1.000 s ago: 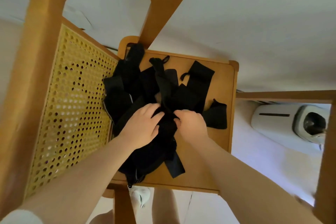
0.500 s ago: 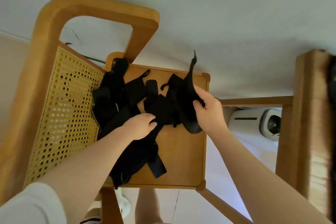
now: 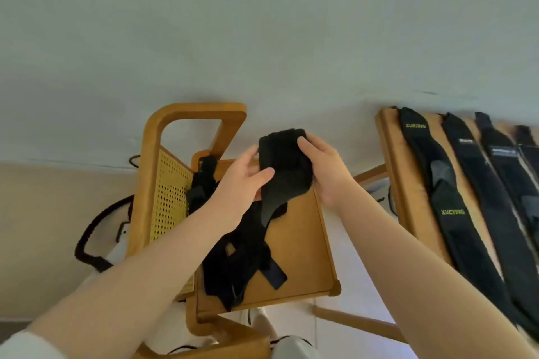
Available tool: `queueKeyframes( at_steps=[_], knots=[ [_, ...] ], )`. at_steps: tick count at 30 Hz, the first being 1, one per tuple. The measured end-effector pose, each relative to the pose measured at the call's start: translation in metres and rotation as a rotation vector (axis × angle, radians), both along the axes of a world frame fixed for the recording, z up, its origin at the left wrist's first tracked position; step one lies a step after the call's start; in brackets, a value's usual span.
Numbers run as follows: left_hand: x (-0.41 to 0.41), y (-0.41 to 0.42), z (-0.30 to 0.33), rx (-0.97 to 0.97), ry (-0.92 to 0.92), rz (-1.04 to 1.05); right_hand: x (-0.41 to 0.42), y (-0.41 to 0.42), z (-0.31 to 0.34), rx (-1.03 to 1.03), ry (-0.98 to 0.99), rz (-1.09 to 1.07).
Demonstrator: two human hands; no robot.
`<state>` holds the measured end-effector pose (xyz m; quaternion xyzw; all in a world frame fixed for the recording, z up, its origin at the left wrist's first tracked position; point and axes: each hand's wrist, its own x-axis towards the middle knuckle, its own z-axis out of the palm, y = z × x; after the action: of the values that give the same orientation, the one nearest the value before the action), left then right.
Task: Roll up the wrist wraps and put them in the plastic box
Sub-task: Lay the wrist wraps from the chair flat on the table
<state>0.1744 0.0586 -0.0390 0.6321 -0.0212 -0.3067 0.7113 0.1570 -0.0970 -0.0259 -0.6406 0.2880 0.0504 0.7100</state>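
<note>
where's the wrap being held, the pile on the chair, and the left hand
wrap (image 3: 284, 166): head view, middle of the folded black band.
pile (image 3: 242, 259): head view, centre of the tangled black straps on the seat.
left hand (image 3: 242, 183): head view, back of the hand.

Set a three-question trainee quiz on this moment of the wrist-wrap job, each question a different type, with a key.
1. True or false: the plastic box is in view.
2. Multiple choice: the wrap in the hands is (a) flat on the chair, (b) lifted above the chair seat, (c) on the right-hand board.
3. Fill in: the other loose wraps lie in a ___ on the seat.

Key
1. False; no box shows.
2. b; the left hand and right hand both grip it, and one end hangs down towards the seat.
3. pile; more wraps lie laid out straight on the board.
</note>
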Motion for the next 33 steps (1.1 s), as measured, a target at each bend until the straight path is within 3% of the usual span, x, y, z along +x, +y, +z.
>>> queueKeyframes(
  at_steps=[4,8,11,16,18,22,25,29,33],
  knots=[
    [-0.01,0.028,0.019,0.06,-0.074,-0.042,-0.036,0.018,0.008,0.223,0.132,0.026],
    [-0.044,0.055,0.033,0.135,-0.266,-0.416,-0.065,0.027,0.012,0.475,0.159,-0.172],
    [-0.068,0.074,0.03,0.239,-0.369,-0.629,-0.088,0.038,0.015,0.487,0.153,-0.263],
    [-0.084,0.094,0.024,0.313,-0.437,-0.769,-0.122,0.049,0.019,0.44,0.106,-0.299],
    [-0.089,0.092,0.028,0.231,-0.33,-0.687,-0.136,0.05,0.025,0.353,0.051,-0.231],
    [-0.1,0.066,0.055,0.025,-0.065,-0.269,-0.164,0.05,0.034,0.117,-0.073,0.048],
    [-0.11,0.047,0.07,0.07,-0.092,-0.119,-0.179,0.052,0.044,0.125,-0.14,0.117],
    [-0.118,0.033,0.074,0.087,-0.216,-0.158,-0.2,0.045,0.053,0.039,-0.144,0.138],
    [-0.133,0.018,0.082,0.056,-0.236,-0.219,-0.22,0.033,0.062,0.086,-0.232,0.003]
  ],
)
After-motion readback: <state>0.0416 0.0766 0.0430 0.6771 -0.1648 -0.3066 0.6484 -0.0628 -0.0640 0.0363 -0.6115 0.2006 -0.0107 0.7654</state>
